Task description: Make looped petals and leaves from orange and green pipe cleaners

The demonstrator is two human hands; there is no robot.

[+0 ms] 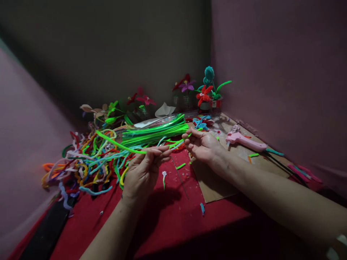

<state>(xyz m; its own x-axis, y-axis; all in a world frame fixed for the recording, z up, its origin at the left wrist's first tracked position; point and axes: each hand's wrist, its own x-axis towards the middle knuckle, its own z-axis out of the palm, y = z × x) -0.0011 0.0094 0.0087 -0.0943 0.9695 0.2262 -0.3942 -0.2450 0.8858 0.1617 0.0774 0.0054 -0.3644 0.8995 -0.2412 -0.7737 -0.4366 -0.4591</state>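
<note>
My left hand (pixel 143 171) is closed in a pinch on one end of a bright green pipe cleaner (pixel 116 143), which sticks out to the upper left over the pile. To its right, my right hand (pixel 203 144) is raised with curled fingers and thumb together. A short green pipe cleaner piece shows at its fingertips, partly hidden by them. Below, between the hands, a small white-and-green pipe cleaner piece (pixel 164 177) and a thin wire (pixel 180 177) lie on the red cloth (pixel 173 224).
A bundle of green pipe cleaners (pixel 154 133) lies behind my hands, a tangled multicoloured pile (pixel 92 162) at left. On the right, a pink glue gun (pixel 245 140) rests on a board (pixel 214 187). Pipe-cleaner flowers (pixel 204 94) stand at the back. A black object (pixel 46 227) lies front left.
</note>
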